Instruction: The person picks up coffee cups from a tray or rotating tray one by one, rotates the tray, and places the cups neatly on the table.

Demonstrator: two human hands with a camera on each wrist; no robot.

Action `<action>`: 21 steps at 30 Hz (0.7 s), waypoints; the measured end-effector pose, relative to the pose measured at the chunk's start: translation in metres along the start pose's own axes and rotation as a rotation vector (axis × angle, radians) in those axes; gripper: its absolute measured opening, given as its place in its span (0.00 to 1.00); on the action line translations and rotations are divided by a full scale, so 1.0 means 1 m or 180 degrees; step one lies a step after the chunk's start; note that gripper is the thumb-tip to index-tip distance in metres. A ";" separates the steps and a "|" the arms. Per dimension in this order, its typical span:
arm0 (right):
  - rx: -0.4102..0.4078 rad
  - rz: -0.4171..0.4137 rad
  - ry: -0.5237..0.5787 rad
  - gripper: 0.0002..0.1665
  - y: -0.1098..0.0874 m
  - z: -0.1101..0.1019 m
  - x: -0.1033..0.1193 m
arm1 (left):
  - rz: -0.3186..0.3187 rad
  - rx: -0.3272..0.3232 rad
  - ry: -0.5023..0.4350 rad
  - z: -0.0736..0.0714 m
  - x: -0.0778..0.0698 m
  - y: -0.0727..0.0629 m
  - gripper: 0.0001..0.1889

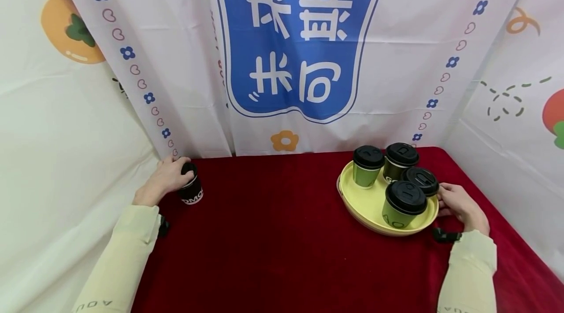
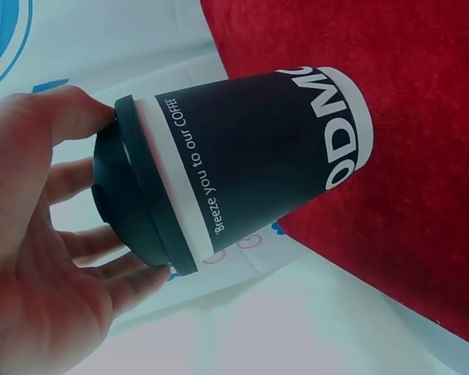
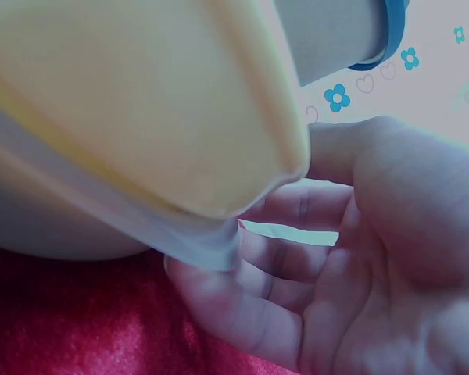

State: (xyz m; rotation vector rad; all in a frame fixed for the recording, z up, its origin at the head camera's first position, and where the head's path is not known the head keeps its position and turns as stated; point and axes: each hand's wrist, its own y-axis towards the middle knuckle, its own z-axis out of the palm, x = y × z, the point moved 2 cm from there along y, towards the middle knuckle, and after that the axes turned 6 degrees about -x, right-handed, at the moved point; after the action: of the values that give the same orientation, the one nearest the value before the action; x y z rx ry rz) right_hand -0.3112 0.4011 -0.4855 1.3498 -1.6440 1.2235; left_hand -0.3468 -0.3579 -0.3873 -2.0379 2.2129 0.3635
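Observation:
My left hand [image 1: 162, 181] grips a black paper coffee cup [image 1: 192, 192] from above, at the left back corner of the red cloth. In the left wrist view the thumb and fingers are spread round the rim of its black lid [image 2: 133, 187], and white lettering shows on the cup's side. At the right, my right hand [image 1: 462, 206] holds the edge of a round yellow tray [image 1: 362, 200]. The right wrist view shows fingers [image 3: 242, 316] curled at the tray's rim, partly beneath it. On the tray stand several lidded paper cups, among them a green cup [image 1: 396, 212] and a dark cup [image 1: 391, 171].
A dark red cloth [image 1: 273, 234] covers the table between the cup and the tray. A printed white curtain [image 1: 189, 83] hangs along the back edge, with white cloth walls [image 1: 506, 156] on both sides. Each wrist wears a small black device [image 1: 446, 235].

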 end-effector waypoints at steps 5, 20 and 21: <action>-0.0005 -0.0019 0.0005 0.18 -0.001 0.000 0.001 | 0.0009 0.0015 0.0042 0.000 -0.003 0.001 0.29; -0.0052 0.0011 -0.0044 0.18 -0.003 0.002 0.002 | 0.0202 -0.0568 -0.0547 0.013 -0.055 0.014 0.25; -0.0052 0.0009 -0.0051 0.18 -0.003 0.003 0.002 | 0.0228 -0.0583 -0.0586 0.015 -0.059 0.015 0.24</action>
State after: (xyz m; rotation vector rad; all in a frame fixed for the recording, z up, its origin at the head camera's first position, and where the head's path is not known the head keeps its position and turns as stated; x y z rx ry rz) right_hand -0.3087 0.3977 -0.4839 1.3510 -1.6641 1.2014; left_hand -0.3579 -0.2965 -0.3861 -1.9216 2.2157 0.7548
